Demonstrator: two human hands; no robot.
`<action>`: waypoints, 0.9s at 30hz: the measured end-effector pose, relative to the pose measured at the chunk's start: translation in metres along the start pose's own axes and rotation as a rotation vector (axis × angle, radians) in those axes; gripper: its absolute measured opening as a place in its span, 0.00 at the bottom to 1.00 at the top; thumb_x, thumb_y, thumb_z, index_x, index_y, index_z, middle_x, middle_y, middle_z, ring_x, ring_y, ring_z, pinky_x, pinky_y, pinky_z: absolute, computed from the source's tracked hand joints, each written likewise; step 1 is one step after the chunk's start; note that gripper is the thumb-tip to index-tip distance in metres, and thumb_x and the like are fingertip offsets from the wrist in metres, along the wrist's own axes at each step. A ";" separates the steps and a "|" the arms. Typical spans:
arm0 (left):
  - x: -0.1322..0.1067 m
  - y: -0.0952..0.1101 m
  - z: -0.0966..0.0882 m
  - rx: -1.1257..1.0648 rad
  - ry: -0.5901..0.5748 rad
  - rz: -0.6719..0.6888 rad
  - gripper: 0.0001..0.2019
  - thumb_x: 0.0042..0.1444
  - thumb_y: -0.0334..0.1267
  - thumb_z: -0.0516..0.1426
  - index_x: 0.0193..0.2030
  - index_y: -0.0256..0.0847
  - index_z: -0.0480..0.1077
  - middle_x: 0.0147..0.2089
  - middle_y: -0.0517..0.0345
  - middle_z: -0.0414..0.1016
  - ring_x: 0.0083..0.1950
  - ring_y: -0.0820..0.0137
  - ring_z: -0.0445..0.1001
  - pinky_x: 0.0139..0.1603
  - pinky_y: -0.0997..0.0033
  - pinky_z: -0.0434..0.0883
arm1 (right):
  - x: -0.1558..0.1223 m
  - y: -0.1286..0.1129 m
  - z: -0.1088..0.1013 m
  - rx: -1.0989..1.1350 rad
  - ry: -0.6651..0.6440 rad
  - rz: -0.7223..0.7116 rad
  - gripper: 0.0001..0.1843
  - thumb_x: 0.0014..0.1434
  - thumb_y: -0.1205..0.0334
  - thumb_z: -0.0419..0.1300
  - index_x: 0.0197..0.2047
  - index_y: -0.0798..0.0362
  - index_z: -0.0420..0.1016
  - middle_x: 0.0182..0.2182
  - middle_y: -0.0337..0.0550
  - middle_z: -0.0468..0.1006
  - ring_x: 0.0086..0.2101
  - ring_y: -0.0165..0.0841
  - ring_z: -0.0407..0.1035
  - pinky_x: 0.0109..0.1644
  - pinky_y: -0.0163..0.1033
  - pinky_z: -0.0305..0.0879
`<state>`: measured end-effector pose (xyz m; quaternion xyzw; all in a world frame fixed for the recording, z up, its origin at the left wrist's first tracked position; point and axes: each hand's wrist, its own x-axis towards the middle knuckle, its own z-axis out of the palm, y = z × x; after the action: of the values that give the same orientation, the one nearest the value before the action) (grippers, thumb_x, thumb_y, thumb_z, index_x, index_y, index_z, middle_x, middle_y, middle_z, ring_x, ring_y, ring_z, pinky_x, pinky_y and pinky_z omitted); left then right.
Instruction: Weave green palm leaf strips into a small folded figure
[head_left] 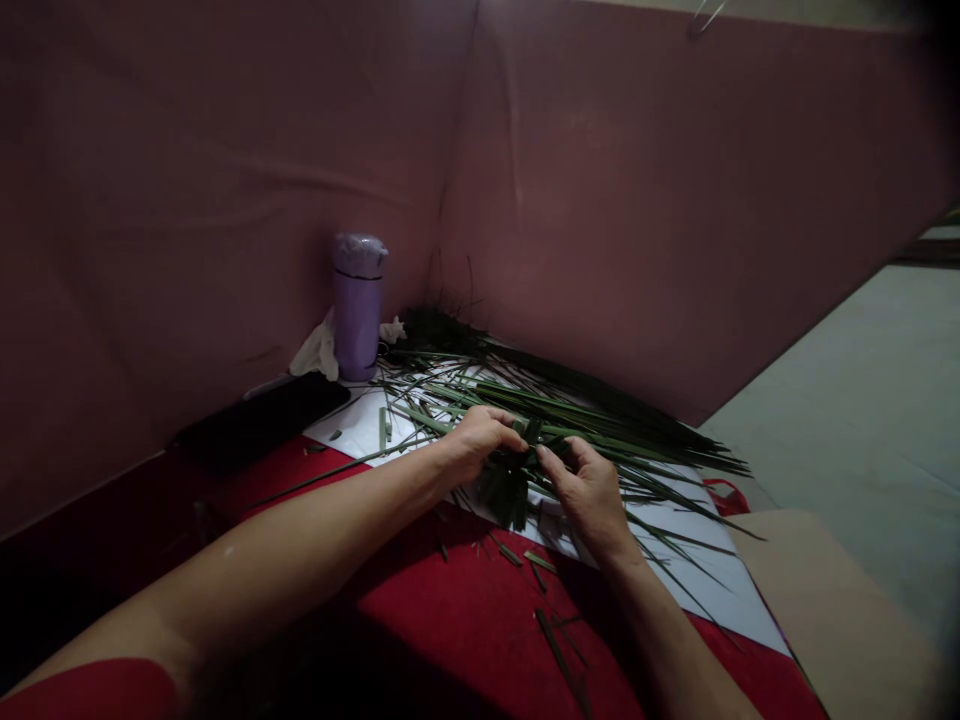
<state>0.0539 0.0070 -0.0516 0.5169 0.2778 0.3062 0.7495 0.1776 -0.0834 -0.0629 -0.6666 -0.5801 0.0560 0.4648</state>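
Note:
My left hand (486, 440) and my right hand (589, 492) meet over the table, fingertips pinched on a dark green piece of folded leaf strips (511, 490). Its lower part fans out beneath my left fingers, and its upper part shows between the two hands. Shadow and my fingers hide the details of its folds. Behind and under the hands lies a spread of long green leaf blades (570, 405), their tips reaching to the right.
Short leaf scraps (551, 640) lie on the red tablecloth (450, 640). A white sheet (739, 590) is under the blades. A purple flask (358, 315), crumpled tissue (318, 350) and a dark flat object (262, 420) stand or lie by the pink wall panels (637, 200).

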 end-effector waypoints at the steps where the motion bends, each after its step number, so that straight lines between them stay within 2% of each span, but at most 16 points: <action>1: 0.000 0.000 0.000 -0.001 -0.001 -0.009 0.06 0.30 0.25 0.57 0.21 0.35 0.67 0.18 0.61 0.68 0.19 0.75 0.64 0.24 0.73 0.61 | 0.000 0.000 0.000 -0.007 0.006 -0.005 0.13 0.53 0.52 0.54 0.25 0.53 0.65 0.20 0.37 0.67 0.22 0.29 0.58 0.26 0.33 0.53; 15: 0.000 -0.003 -0.002 0.054 0.013 -0.021 0.06 0.30 0.25 0.57 0.21 0.35 0.67 0.17 0.62 0.67 0.18 0.75 0.63 0.22 0.73 0.60 | -0.002 -0.007 0.002 -0.096 0.083 0.023 0.15 0.52 0.51 0.55 0.22 0.52 0.63 0.17 0.35 0.64 0.20 0.28 0.56 0.25 0.33 0.51; 19: 0.000 -0.004 -0.002 0.087 0.008 0.011 0.06 0.31 0.26 0.58 0.21 0.35 0.68 0.18 0.62 0.67 0.20 0.76 0.63 0.24 0.74 0.60 | -0.001 -0.007 0.001 -0.044 0.081 0.040 0.14 0.50 0.52 0.56 0.21 0.52 0.64 0.17 0.35 0.65 0.20 0.28 0.56 0.25 0.33 0.52; 23: 0.000 -0.003 -0.002 0.147 0.009 0.097 0.06 0.32 0.26 0.57 0.22 0.34 0.70 0.20 0.63 0.68 0.22 0.77 0.64 0.27 0.75 0.60 | -0.001 -0.006 0.001 0.010 0.078 0.057 0.14 0.49 0.52 0.57 0.21 0.53 0.64 0.16 0.35 0.63 0.20 0.28 0.55 0.24 0.33 0.51; 27: 0.000 -0.002 -0.002 0.158 -0.020 0.106 0.05 0.34 0.27 0.57 0.23 0.34 0.71 0.21 0.62 0.69 0.23 0.77 0.64 0.26 0.76 0.60 | 0.000 -0.005 -0.001 0.181 0.013 0.101 0.13 0.48 0.53 0.58 0.23 0.54 0.66 0.18 0.35 0.63 0.20 0.27 0.55 0.23 0.32 0.52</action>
<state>0.0531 0.0076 -0.0536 0.5913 0.2660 0.3176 0.6919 0.1745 -0.0842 -0.0588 -0.6508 -0.5350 0.1271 0.5236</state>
